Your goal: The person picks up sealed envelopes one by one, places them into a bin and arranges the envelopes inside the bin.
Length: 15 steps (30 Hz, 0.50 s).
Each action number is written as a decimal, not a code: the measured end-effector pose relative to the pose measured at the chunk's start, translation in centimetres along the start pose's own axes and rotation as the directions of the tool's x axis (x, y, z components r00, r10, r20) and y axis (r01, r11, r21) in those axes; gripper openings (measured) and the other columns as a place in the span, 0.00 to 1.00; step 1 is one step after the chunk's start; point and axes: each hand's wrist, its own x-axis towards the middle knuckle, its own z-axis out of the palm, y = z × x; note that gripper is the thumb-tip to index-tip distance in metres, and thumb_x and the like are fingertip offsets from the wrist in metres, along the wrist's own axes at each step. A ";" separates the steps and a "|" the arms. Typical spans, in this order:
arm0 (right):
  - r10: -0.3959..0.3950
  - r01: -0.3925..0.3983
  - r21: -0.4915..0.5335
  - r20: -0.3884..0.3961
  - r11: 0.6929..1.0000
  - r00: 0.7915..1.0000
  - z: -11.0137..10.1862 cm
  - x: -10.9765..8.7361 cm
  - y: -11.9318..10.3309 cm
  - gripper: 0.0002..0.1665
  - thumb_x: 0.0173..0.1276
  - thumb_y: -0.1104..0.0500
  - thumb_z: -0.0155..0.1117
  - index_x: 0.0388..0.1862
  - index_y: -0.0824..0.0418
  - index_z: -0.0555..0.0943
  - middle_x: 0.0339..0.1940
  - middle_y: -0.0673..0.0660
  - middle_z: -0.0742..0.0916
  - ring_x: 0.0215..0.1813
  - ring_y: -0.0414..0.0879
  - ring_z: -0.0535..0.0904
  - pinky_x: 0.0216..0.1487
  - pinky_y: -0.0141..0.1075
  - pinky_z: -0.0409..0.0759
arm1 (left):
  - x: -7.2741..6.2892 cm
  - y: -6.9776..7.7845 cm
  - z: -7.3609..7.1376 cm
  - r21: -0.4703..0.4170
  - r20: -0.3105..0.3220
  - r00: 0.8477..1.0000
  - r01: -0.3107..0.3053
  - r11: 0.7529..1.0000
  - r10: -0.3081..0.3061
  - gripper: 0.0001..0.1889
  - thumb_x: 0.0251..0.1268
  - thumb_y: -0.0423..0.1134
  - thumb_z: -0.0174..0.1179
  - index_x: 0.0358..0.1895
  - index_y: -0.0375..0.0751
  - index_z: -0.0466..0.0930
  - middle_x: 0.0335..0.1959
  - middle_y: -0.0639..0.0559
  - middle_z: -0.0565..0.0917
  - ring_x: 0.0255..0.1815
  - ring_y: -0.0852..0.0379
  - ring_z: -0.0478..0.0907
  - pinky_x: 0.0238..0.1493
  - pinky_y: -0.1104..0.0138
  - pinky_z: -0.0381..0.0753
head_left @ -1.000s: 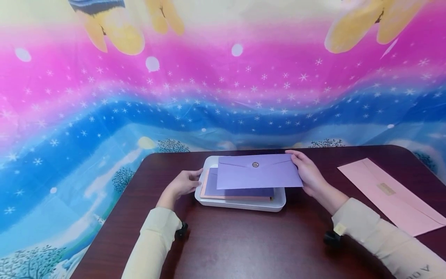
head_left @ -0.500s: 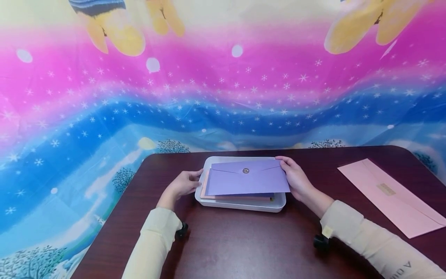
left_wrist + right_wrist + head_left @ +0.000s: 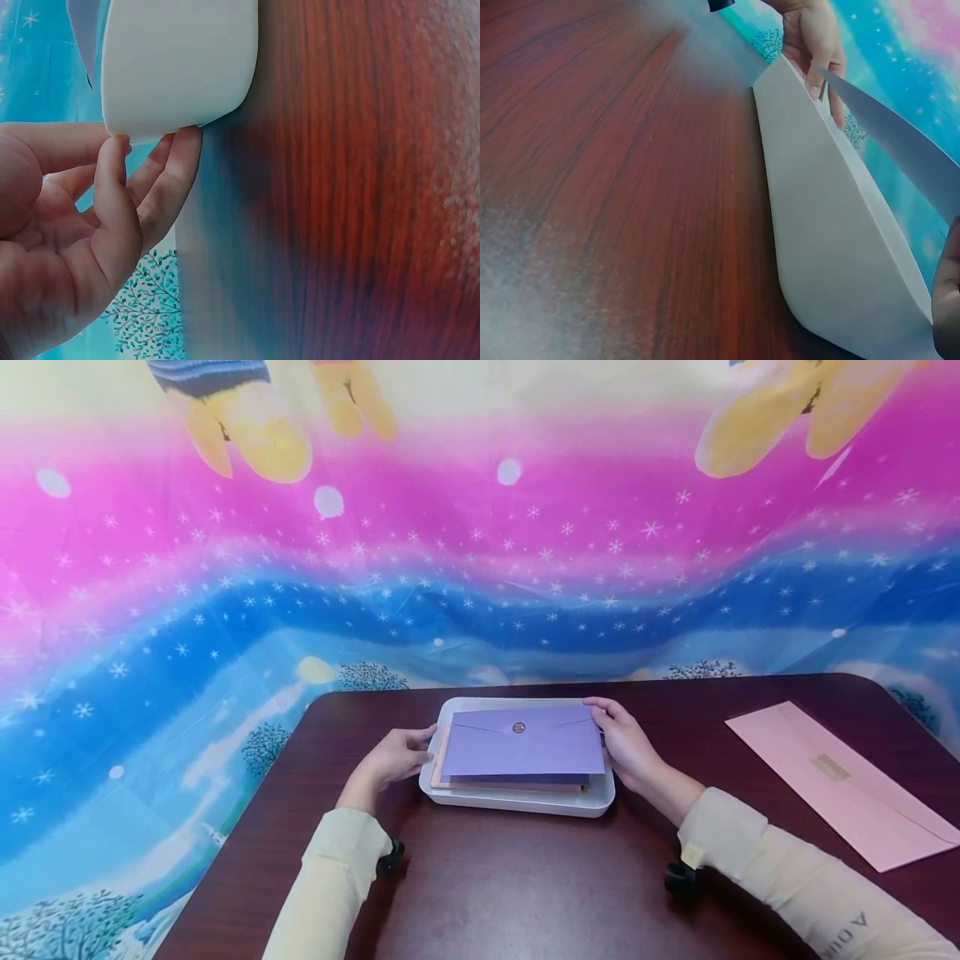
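A white tray [image 3: 517, 803] sits on the table, with a stack of envelopes inside, including a pink one [image 3: 441, 770] and a darker purple one beneath the top. Over the stack, a light purple envelope [image 3: 525, 747] with a round seal on its flap is held by its right edge in my right hand [image 3: 632, 745]. In the right wrist view this envelope [image 3: 900, 139] slants above the tray's rim. At the tray's left end my left hand [image 3: 392, 755] holds the wall; in the left wrist view its fingertips [image 3: 187, 142] meet the tray's end.
A long pink envelope [image 3: 840, 785] with a gold patch lies at the right of the dark wooden table [image 3: 525, 893]. Behind the table hangs a colourful snow-scene cloth [image 3: 480, 552].
My right hand has carried the light purple envelope left and down, so it now lies over the stack within the tray's outline. The left hand and the tray have stayed put.
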 end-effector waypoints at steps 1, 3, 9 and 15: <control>-0.001 0.001 0.004 0.004 1.000 1.000 0.1 0.0 0.0 0.27 0.88 0.57 0.33 0.79 0.64 0.59 0.72 0.66 0.69 0.50 0.40 0.75 0.43 0.33 0.78 | 0.0 0.0 0.0 -0.002 0.002 1.000 -0.006 1.000 0.006 0.30 0.71 0.24 0.60 0.75 0.39 0.68 0.61 0.31 0.80 0.44 0.54 0.80 0.39 0.68 0.81; -0.003 0.003 0.004 0.013 1.000 1.000 0.2 0.1 -0.1 0.27 0.88 0.57 0.33 0.79 0.65 0.59 0.72 0.67 0.69 0.49 0.39 0.75 0.43 0.33 0.78 | 0.0 0.0 0.0 -0.006 0.003 1.000 -0.011 1.000 0.011 0.30 0.71 0.24 0.60 0.75 0.38 0.69 0.60 0.31 0.80 0.44 0.54 0.80 0.39 0.67 0.81; -0.009 0.010 -0.049 0.020 0.999 1.000 0.7 0.3 -0.1 0.26 0.87 0.59 0.36 0.77 0.67 0.62 0.69 0.68 0.73 0.46 0.40 0.77 0.43 0.33 0.78 | 0.0 -0.1 0.1 0.013 0.000 1.000 -0.010 1.000 0.010 0.30 0.71 0.25 0.60 0.75 0.39 0.69 0.60 0.31 0.81 0.44 0.53 0.80 0.40 0.66 0.82; -0.028 0.032 -0.093 0.045 0.995 0.999 1.0 0.4 0.0 0.26 0.87 0.57 0.39 0.76 0.67 0.62 0.71 0.69 0.71 0.61 0.51 0.73 0.62 0.46 0.73 | -0.1 0.0 0.0 0.018 -0.002 1.000 -0.006 1.000 0.006 0.30 0.72 0.25 0.59 0.76 0.39 0.68 0.62 0.31 0.80 0.49 0.53 0.80 0.43 0.65 0.83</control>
